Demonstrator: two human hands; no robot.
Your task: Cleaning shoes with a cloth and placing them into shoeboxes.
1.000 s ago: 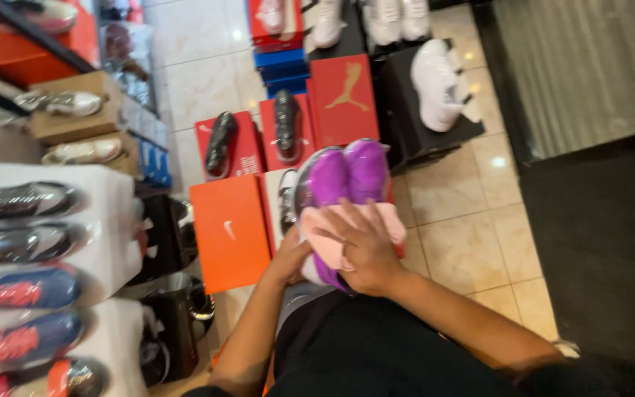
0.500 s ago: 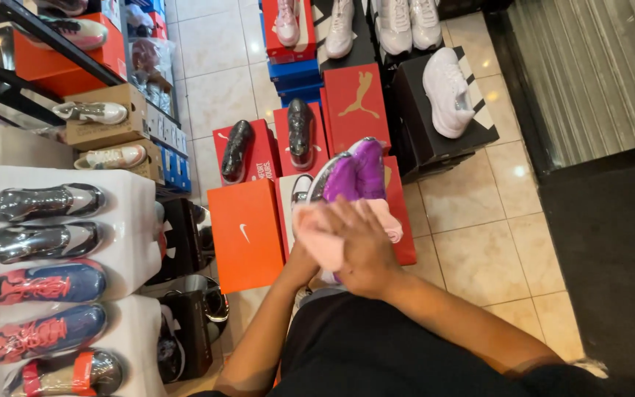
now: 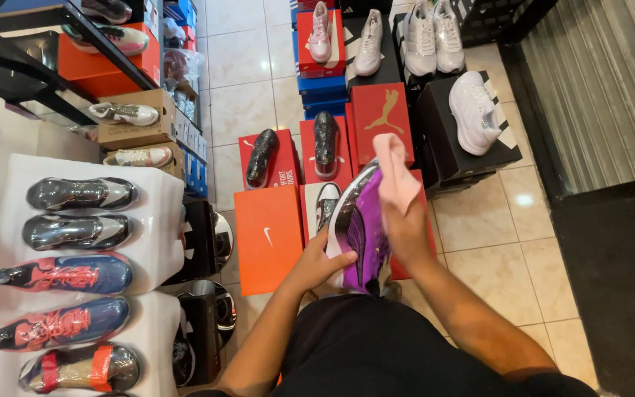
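A purple shoe (image 3: 361, 231) with a white sole edge is tipped on its side in front of me. My left hand (image 3: 323, 263) grips its heel end from the left. My right hand (image 3: 406, 229) rests on the shoe's right side and holds a pink cloth (image 3: 395, 170), which sticks up past the toe. Both forearms reach out over my dark shorts (image 3: 376, 353).
Orange and red shoe boxes (image 3: 267, 235) stand on the tiled floor ahead, with black shoes (image 3: 262, 156) on top. White shoes (image 3: 472, 110) sit on black boxes at the right. A white stand (image 3: 152, 235) at the left holds several wrapped shoes. A dark mat (image 3: 619, 287) lies at right.
The shoe has been turned from flat under the cloth onto its side. My right hand has swung the pink cloth up toward the toe. My left hand now shows at the heel.
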